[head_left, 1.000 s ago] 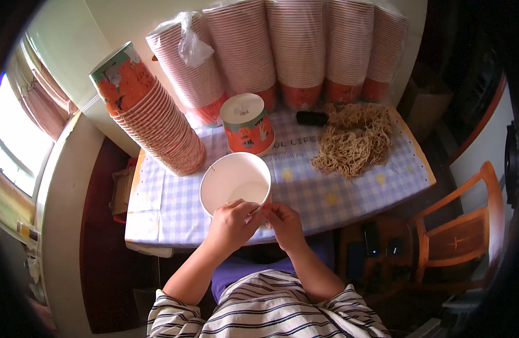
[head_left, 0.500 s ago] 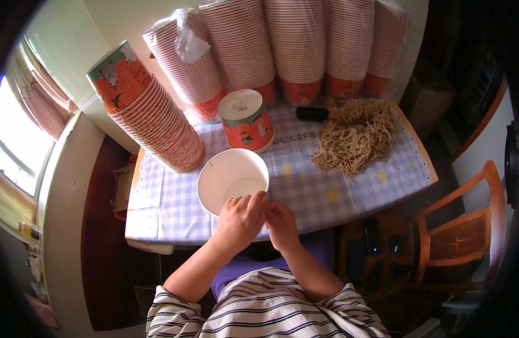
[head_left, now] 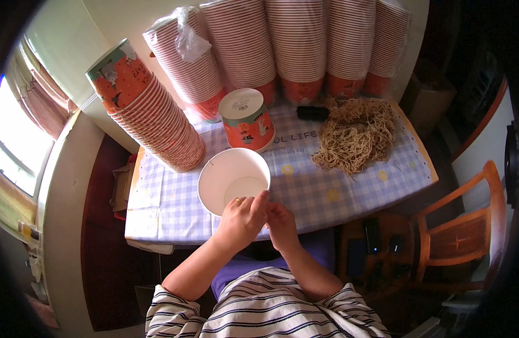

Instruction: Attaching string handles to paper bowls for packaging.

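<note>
A white-lined paper bucket is tipped with its mouth toward me at the near edge of the table. My left hand, with a ring on one finger, is closed over its near rim, fingertips reaching inside. Pressed close against it, my right hand pinches at the bucket's near right rim. Whatever lies between those right fingers is hidden. A small dark mark shows on the inner wall near the far rim. Just behind, a red and green printed bucket rests upside down.
A tall leaning stack of nested buckets stands left. Plastic-wrapped bucket stacks line the wall. A tangled heap of tan twine and a small black object lie right on the checked tablecloth. A wooden chair stands right.
The bucket and both hands have shifted very slightly to the right. The left fingers have moved a little at the rim; the hold looks the same.
</note>
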{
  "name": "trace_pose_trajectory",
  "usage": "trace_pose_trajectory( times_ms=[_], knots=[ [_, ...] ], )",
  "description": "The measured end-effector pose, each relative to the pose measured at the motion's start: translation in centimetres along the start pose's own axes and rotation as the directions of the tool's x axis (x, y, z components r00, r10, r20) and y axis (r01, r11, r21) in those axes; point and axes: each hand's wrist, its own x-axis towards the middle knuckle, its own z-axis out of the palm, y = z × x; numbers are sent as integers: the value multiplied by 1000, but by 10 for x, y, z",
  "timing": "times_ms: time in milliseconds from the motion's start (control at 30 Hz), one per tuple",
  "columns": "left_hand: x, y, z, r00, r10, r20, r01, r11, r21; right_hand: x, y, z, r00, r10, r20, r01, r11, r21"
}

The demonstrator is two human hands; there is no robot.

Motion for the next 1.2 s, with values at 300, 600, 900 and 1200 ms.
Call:
trace_pose_trajectory(
  times_ms=[300,600,900,1200],
  knots=[
    [-1,-5,6,997,53,-57,-54,998,-13,4,-2,-1,999,-25,26,28,995,-100],
    [23,4,2,928,-369,-55,295,816,-498,-5,0,5,996,93,-1,-90,967,237],
    [-19,-86,-30,630,-721,-288,329,584,-743,-7,-62,21,690,-662,292,557,229,-798],
    [-52,-129,2,608,-794,8,348,258,-901,30,-61,83,649,-154,745,719,-195,-666]
  ],
)
